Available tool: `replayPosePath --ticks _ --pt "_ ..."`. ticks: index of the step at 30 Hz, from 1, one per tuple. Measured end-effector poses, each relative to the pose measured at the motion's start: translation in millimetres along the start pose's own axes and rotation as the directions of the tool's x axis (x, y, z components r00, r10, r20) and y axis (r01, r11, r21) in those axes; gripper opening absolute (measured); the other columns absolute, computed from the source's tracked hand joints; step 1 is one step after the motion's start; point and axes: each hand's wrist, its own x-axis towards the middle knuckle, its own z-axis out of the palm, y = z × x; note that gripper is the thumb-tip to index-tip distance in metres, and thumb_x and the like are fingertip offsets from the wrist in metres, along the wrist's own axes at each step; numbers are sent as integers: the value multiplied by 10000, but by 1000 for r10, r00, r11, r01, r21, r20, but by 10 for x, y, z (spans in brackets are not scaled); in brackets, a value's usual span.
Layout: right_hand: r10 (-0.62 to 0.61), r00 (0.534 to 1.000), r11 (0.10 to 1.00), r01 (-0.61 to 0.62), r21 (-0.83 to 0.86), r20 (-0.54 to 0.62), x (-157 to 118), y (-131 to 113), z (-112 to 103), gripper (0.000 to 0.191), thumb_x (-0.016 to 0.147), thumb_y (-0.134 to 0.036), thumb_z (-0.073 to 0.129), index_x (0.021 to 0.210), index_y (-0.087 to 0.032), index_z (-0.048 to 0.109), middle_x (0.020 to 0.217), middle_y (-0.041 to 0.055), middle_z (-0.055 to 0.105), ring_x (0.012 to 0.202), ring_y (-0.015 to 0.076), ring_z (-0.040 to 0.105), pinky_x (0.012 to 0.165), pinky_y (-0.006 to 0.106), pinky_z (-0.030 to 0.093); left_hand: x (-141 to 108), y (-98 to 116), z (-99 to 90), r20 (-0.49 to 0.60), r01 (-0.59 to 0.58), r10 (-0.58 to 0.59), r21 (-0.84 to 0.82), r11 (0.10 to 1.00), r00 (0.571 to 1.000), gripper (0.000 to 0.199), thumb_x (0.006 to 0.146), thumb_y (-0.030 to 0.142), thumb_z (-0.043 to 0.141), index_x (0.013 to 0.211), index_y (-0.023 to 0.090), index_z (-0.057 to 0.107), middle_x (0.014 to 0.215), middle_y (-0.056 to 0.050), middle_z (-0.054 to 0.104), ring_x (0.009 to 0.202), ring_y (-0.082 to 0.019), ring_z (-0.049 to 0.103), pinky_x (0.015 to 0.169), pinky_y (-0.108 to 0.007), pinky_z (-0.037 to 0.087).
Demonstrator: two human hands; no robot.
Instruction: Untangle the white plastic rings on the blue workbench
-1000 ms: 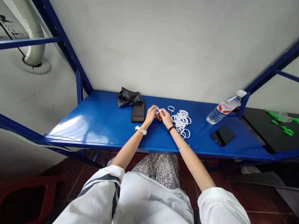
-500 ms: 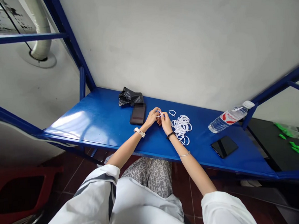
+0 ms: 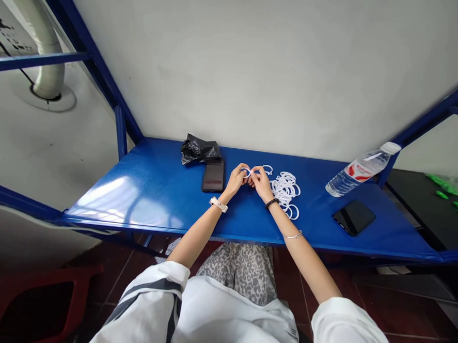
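Both hands meet over the middle of the blue table (image 3: 165, 198). Between my left hand (image 3: 237, 180) and my right hand (image 3: 260, 181) is a small white ring (image 3: 246, 172), pinched by the fingers of each. My left hand closes on its left side, and my right fingertips grip its right side. Just right of my right hand lies a loose pile of several white rings (image 3: 286, 188). One separate white ring (image 3: 268, 170) rests behind my right hand, partly covered by it. The ring's fine details are too small to make out.
Left of my hands lies a dark phone-like device (image 3: 213, 176), with a crumpled black plastic bag (image 3: 200, 149) behind it. A water bottle (image 3: 361, 170) and a black phone (image 3: 354, 217) are at the right. Blue frame posts (image 3: 121, 129) rise at the table's ends.
The view has shifted slightly. My hands stay together around the white ring, with my right fingers changing their position on it a little. The pile looks the same.
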Motion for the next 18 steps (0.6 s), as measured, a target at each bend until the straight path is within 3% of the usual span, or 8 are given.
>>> replayPosePath --ticks 12,18 --pt "-58 998 998 57 -38 -34 -3 -41 -45 391 829 -597 625 798 -244 461 795 17 628 683 179 628 670 336 525 -2 9 -3 -15 29 -29 15 999 999 97 767 161 443 811 184 526 451 67 412 413 -91 371 432 -196 265" --pt "-83 996 994 81 -69 -28 12 -46 -72 392 823 -592 646 765 -246 470 778 23 642 734 214 655 742 376 531 -31 28 2 -14 27 -27 24 999 1000 56 773 210 511 821 185 528 460 80 413 418 -77 358 438 -191 259"
